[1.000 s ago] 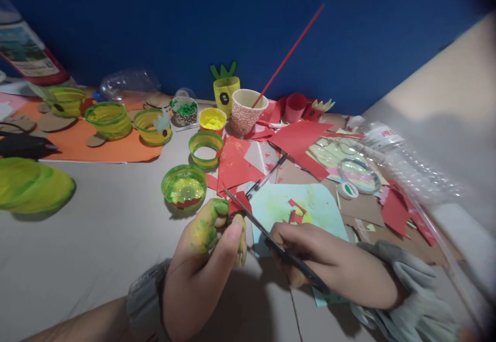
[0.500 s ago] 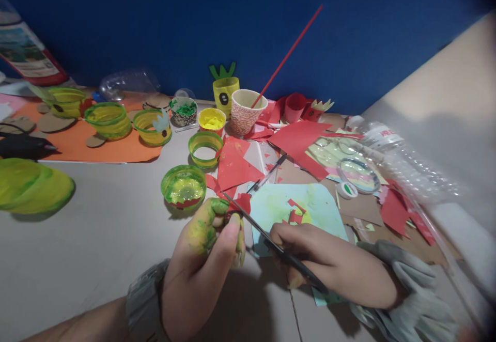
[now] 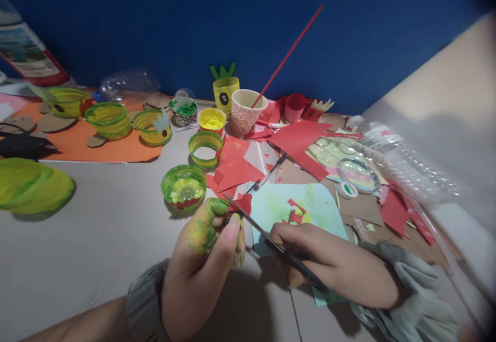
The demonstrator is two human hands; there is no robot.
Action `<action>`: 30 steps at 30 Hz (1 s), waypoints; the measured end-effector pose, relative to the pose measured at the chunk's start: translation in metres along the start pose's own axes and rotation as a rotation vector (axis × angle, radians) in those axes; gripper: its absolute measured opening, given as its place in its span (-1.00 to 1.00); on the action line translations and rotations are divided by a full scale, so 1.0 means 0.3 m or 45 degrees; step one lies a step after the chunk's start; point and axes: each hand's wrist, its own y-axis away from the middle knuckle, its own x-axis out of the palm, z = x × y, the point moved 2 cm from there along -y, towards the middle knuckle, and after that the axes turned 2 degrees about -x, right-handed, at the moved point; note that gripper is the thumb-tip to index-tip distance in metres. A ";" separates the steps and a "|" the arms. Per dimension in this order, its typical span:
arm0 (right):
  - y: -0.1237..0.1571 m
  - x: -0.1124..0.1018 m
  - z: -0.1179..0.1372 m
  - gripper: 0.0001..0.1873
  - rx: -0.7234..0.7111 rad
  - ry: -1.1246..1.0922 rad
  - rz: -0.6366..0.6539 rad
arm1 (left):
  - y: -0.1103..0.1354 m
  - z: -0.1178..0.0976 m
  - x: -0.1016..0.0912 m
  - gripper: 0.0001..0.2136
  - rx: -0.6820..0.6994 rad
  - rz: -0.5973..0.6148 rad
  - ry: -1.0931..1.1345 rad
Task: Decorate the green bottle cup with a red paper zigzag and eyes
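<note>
My left hand point(image 3: 205, 249), smeared with green and yellow paint, pinches a small piece of red paper point(image 3: 243, 202) between thumb and fingers. My right hand point(image 3: 329, 264) grips a pair of scissors point(image 3: 267, 236) whose blades reach up-left to the red piece. Both hands hover over a pale blue-green painted sheet point(image 3: 298, 210) with red scraps on it. A green-painted plastic bowl point(image 3: 184, 186) stands just left of my left hand.
Red paper sheets and scraps point(image 3: 298, 143) litter the middle. A patterned paper cup point(image 3: 246, 110) holds a red stick. Painted plastic rings point(image 3: 205, 148), paint pots point(image 3: 212, 120), an orange sheet point(image 3: 116, 148) and a clear bottle point(image 3: 403, 161) surround them. A blue wall stands behind.
The small red piece has turned slightly in my left hand and the scissor blades have shifted a little along it. Both hands stay in place.
</note>
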 end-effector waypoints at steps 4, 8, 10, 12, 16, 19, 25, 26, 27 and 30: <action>-0.003 0.002 0.002 -0.83 0.005 -0.006 -0.004 | 0.000 -0.002 -0.001 -0.78 -0.007 0.018 -0.008; -0.006 0.003 0.001 -0.82 0.004 -0.043 0.030 | 0.002 0.000 0.000 -0.79 0.024 -0.017 0.026; -0.005 0.004 -0.002 -0.82 0.004 -0.042 0.023 | 0.002 0.001 0.002 -0.78 0.025 0.001 0.020; -0.003 0.006 -0.007 -0.82 0.006 -0.043 0.008 | 0.002 0.000 0.003 -0.78 0.035 -0.008 0.040; -0.002 0.008 -0.010 -0.82 0.015 -0.032 -0.002 | -0.004 -0.001 0.005 -0.78 0.019 -0.019 0.095; -0.004 0.007 -0.009 -0.83 0.030 -0.044 -0.007 | -0.007 -0.001 0.004 -0.78 -0.004 -0.021 0.037; -0.006 0.006 -0.005 -0.81 0.027 -0.007 -0.036 | 0.002 0.001 0.000 -0.80 -0.034 -0.032 -0.030; -0.006 0.006 -0.006 -0.81 0.025 0.001 -0.035 | 0.003 0.000 0.000 -0.80 -0.032 -0.028 -0.029; -0.005 0.006 -0.006 -0.81 0.023 0.008 -0.033 | 0.002 -0.001 0.000 -0.80 -0.026 -0.023 -0.031; -0.005 0.003 -0.009 -0.82 0.010 0.033 -0.027 | -0.004 -0.005 0.003 -0.79 -0.020 -0.015 -0.027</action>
